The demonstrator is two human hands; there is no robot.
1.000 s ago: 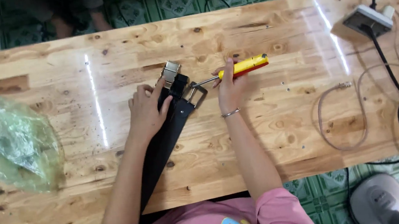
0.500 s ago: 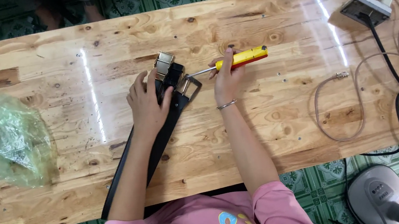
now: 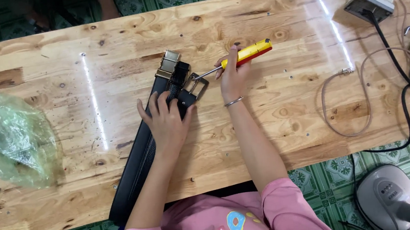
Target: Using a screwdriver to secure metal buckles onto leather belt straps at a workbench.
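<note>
Since a second ago, my left hand (image 3: 165, 121) has slid down the black belts (image 3: 141, 157), pressing flat with fingers spread just below the buckles (image 3: 183, 79). My right hand (image 3: 233, 76) grips the yellow screwdriver (image 3: 239, 58), its tip at the buckle frame beside my left fingertips.

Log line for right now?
left hand: pressing belts flat | right hand: holding screwdriver, tip at buckle | table

Colours on my pale knotty pine tabletop (image 3: 277, 122)

My flat black leather belts (image 3: 141, 157) lay there; my slim yellow-and-red-handled screwdriver (image 3: 247, 55) stood out brightly.
</note>
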